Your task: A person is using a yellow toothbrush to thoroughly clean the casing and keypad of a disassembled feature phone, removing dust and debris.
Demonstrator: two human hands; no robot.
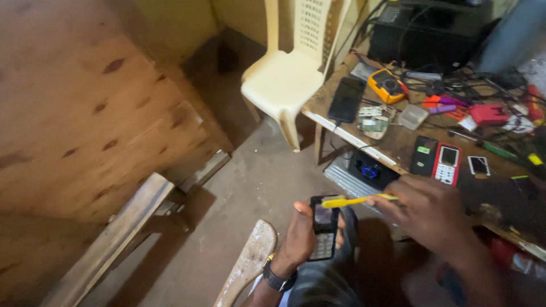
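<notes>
Left hand: left hand (301,233) is up, fingers wrapped round a dark keypad phone (324,227), face toward the camera, wristwatch (277,278) on the wrist.
Right hand: right hand (429,213) pinches a yellow toothbrush (355,200) by the handle, and the brush end sits right at the top edge of the phone.
Phone position: held in the air over the concrete floor (250,187), just off the front edge of the workbench (341,128), not resting on anything.
Bench, front edge: a red-and-white keypad phone (447,164) lies flat beside a black phone (424,154), with a small white handset (479,165) just past it.
Bench, left corner: a black smartphone (346,99) lies face up, a yellow multimeter (387,85) near it, loose circuit boards (372,122) between them and the edge.
Bench, far side: tangled cables and small tools, too blurred to sort out.
Beside the bench: a cream plastic chair (284,77) stands against the bench's left corner.
Left of frame: a wooden bench seat (122,227) runs along the plywood wall.
</notes>
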